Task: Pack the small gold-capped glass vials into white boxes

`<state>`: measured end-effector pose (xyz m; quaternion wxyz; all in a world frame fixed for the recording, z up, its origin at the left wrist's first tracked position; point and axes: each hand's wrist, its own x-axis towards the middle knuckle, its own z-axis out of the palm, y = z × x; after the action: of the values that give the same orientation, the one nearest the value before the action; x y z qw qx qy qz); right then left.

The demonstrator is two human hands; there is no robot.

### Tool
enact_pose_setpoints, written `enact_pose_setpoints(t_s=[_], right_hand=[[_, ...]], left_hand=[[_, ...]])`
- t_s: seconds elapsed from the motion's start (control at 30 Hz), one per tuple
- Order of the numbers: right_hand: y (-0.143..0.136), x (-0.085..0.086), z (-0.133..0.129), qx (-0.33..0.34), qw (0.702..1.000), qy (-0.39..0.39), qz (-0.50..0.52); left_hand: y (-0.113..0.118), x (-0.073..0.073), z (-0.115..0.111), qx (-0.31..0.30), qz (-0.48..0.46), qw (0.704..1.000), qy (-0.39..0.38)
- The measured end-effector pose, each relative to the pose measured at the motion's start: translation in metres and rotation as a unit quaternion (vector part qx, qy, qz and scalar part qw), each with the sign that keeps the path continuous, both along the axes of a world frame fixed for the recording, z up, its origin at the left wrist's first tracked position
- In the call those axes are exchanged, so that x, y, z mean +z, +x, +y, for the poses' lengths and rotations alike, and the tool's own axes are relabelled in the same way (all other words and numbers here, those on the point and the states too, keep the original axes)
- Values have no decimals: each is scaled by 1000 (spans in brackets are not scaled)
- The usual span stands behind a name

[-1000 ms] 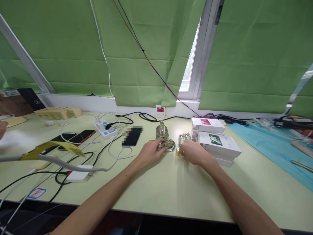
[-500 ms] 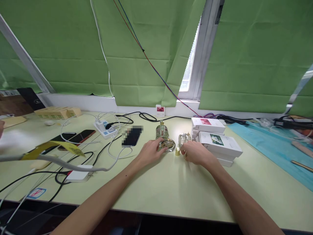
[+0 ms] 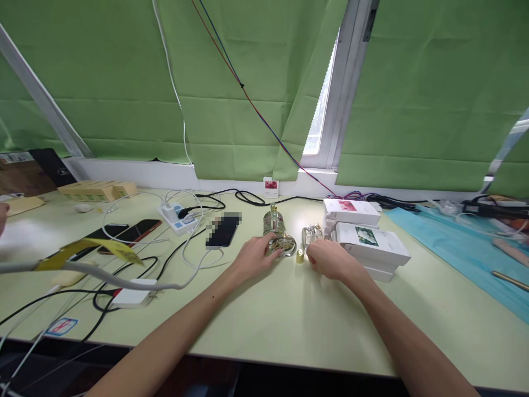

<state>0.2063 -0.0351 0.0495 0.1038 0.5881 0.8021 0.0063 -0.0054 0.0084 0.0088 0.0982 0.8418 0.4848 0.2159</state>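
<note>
My left hand has its thumb and fingers around the near glass bottle, which lies on its side at the end of a row of similar bottles. A small gold cap stands on the table between my hands. Just right of the cap, my right hand has its fingers curled together at the near side of more glass bottles. What those fingers hold, if anything, is hidden.
White boxes are stacked right of my right hand. A dark phone, a power strip and tangled cables lie to the left. Blue sheeting covers the right side. A white adapter sits at the front left.
My right hand has shifted slightly and its fingers are curled in more. My left hand stays on the bottle.
</note>
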Motion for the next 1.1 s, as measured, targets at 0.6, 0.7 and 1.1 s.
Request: enact_pose_setpoints(t_s=[0.6, 0.7, 1.1], right_hand=[[-9, 4, -1, -83, 992, 61, 74], [-11, 2, -1, -119, 980, 107, 117], [-19, -37, 22, 35, 871, 286, 398]], left_hand=[[-2, -4, 4, -20, -17, 1000, -12], [-3, -4, 5, -28, -25, 999, -13], [-3, -7, 6, -49, -38, 998, -12]])
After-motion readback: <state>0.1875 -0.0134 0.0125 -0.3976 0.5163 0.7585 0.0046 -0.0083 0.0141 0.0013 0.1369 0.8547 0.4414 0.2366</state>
